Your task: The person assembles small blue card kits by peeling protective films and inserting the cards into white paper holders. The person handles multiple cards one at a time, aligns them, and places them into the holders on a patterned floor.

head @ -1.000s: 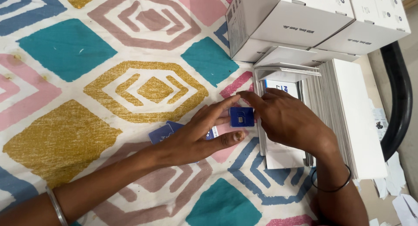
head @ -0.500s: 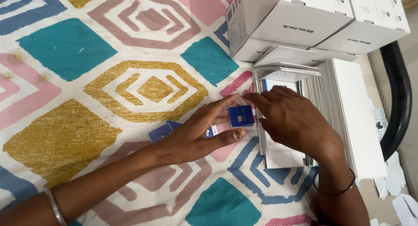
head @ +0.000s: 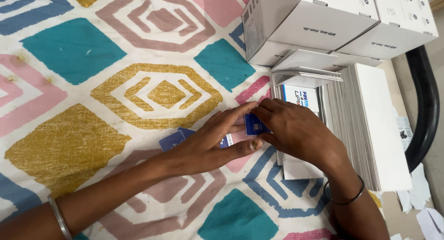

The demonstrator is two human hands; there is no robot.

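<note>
A small dark blue card is pinched between both hands just above a patterned cloth. My left hand comes in from the lower left, thumb under the card and fingers stretched over it. My right hand grips the card's right side from above. More blue cards lie under my left hand, partly hidden. Beneath my right hand lies a white leaflet with blue print, mostly covered.
Two white cardboard boxes stand at the top right. A long stack of white leaflets lies to the right of my hands. A black curved chair edge runs along the far right, with paper scraps below it.
Both hands have stayed nearly in place, fingers shifting slightly on the small blue card. My left fingers now stretch further over it.
</note>
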